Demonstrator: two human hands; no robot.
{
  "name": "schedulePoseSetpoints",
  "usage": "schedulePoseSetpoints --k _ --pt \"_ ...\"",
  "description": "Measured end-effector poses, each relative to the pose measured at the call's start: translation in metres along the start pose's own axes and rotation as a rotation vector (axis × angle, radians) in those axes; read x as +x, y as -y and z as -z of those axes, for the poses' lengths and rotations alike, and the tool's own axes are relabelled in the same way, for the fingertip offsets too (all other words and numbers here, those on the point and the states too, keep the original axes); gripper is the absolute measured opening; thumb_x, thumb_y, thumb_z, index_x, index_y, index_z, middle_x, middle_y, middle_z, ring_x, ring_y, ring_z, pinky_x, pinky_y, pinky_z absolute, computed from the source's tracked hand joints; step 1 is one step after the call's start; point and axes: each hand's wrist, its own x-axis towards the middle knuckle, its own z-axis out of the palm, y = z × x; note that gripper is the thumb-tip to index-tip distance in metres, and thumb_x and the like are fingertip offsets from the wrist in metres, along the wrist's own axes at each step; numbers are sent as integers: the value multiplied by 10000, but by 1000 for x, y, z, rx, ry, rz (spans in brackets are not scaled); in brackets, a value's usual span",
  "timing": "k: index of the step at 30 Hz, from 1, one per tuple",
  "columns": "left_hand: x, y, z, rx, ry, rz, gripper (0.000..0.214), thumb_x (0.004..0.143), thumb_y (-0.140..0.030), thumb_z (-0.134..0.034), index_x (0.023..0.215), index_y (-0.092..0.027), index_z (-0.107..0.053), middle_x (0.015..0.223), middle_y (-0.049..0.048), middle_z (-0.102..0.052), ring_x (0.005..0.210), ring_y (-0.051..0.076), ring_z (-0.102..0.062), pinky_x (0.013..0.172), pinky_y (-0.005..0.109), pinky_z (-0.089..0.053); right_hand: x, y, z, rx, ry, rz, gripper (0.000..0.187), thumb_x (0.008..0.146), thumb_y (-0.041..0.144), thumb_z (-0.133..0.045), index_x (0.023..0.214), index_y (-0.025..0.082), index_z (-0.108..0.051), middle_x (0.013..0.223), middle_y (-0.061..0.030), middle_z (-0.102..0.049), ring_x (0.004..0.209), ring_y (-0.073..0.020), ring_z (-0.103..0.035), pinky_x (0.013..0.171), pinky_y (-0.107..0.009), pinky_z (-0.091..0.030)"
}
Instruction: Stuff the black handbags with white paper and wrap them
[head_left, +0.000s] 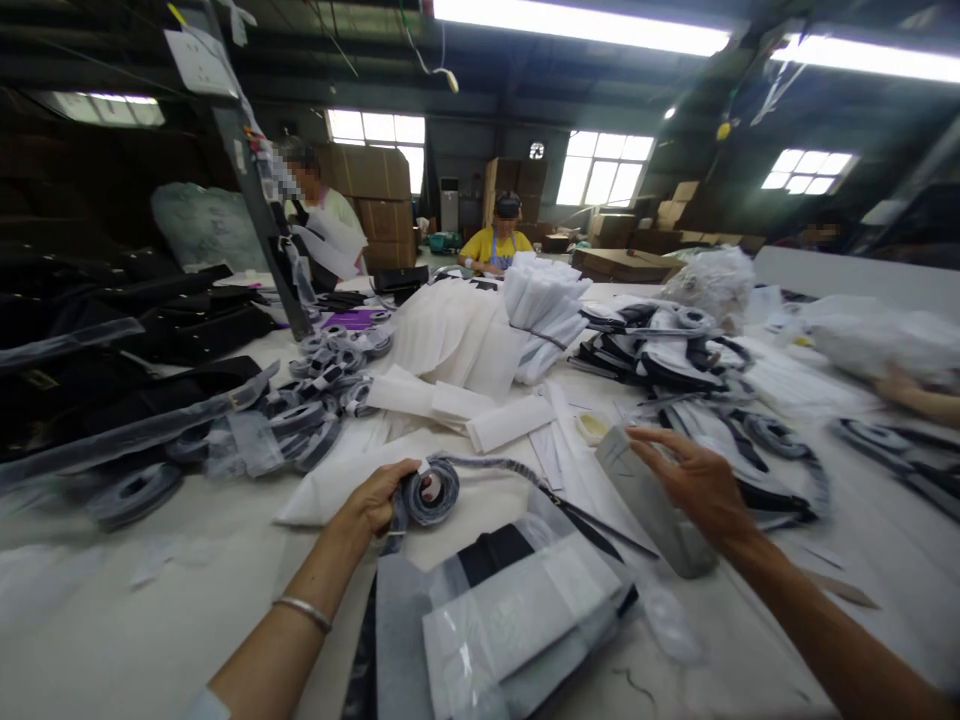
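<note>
My left hand (pixel 382 497) is closed around the edge of a rolled strap (pixel 433 492), a grey coil in a clear wrap. The strap's band runs from the coil to a dark bag (pixel 495 555) lying on the table in front of me, with a pale wrapped panel (pixel 525 610) on top. My right hand (pixel 694 485) has its fingers stretched over the top end of a grey block (pixel 660 510), possibly a tape dispenser. Its fingertips seem to touch the block; the thumb is hidden. A yellowish roll (pixel 592 427) lies just beyond.
White foam sheets (pixel 457 335) are heaped ahead. Coiled straps (pixel 322 400) and black bags (pixel 150 320) pile up on the left, wrapped bags (pixel 667 350) on the right. A metal post (pixel 259 190) rises at left. Across the table is a person (pixel 499 242); another's hand (pixel 919 395) shows at far right.
</note>
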Motion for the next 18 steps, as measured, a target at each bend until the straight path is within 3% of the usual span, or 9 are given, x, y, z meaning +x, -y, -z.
schedulePoseSetpoints --k 4,7,11,18 --pt "-10 -5 -6 -10 4 27 125 826 -73 -599 711 -109 -630 608 54 -700 507 180 -668 560 314 -610 2 -72 81 -135 -177 -390 332 757 433 -619 968 220 -760 1078 -73 -745 1114 -314 -626 1004 -407 -425" --pt "-12 -8 -10 9 -48 65 183 875 -83 -534 733 -120 -644 623 68 -719 497 204 -676 523 340 -610 1 -105 109 -146 -169 -537 235 735 365 -628 834 197 -758 969 -84 -759 1065 -316 -640 959 -398 -444" --pt "-21 -10 -20 -10 -160 88 211 895 -97 -525 737 -145 -658 628 55 -726 481 201 -667 478 328 -601 1 -125 104 32 20 -699 222 753 385 -667 675 182 -709 735 -68 -739 831 -254 -696 771 -339 -518" --pt "-49 -16 -37 74 -249 3 263 874 -60 -529 657 -133 -659 573 62 -701 442 198 -642 422 302 -580 -4 -127 73 370 320 -791 338 769 488 -716 790 150 -721 809 -88 -737 708 -162 -670 716 -287 -523"
